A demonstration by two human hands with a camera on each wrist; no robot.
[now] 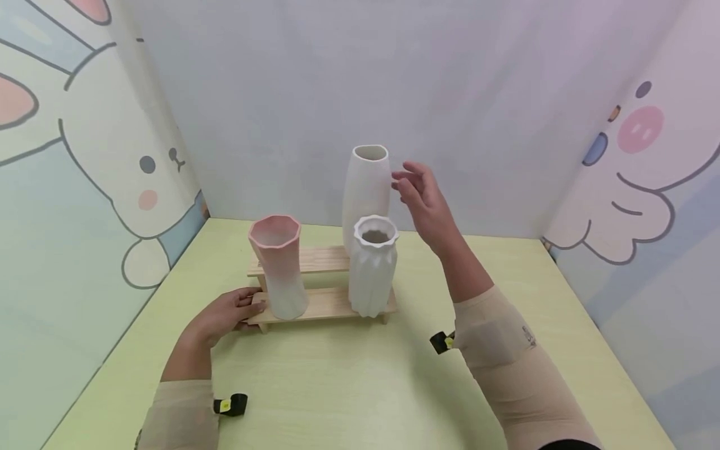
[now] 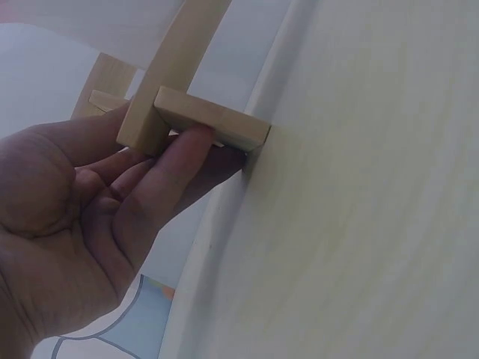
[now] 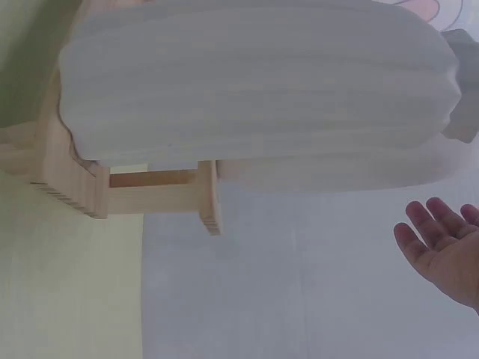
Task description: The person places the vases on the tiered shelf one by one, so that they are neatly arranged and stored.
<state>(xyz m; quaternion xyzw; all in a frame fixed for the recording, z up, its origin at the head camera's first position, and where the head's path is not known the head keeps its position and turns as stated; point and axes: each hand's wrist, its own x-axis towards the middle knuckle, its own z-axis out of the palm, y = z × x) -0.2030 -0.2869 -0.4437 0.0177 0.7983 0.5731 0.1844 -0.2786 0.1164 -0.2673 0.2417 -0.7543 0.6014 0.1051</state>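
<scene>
A two-tier wooden stand (image 1: 326, 304) carries three vases. My left hand (image 1: 227, 314) grips the left end of its lower shelf, with the thumb on the board; the left wrist view shows fingers (image 2: 176, 172) at the leg under it. Closest to this hand is a pink-to-white vase (image 1: 284, 275) on the lower shelf. A white fluted vase (image 1: 372, 275) stands at that shelf's right end. Behind it, on the upper shelf, rises a tall white vase (image 1: 367, 187). My right hand (image 1: 424, 203) is raised beside its upper right side, fingers loosely bent, holding nothing.
The stand sits on a pale yellow-green table (image 1: 349, 387). A light grey backdrop (image 1: 270, 112) hangs behind it. Side panels carry a cartoon rabbit (image 1: 112, 144) on the left and a pink-nosed animal (image 1: 669, 156) on the right.
</scene>
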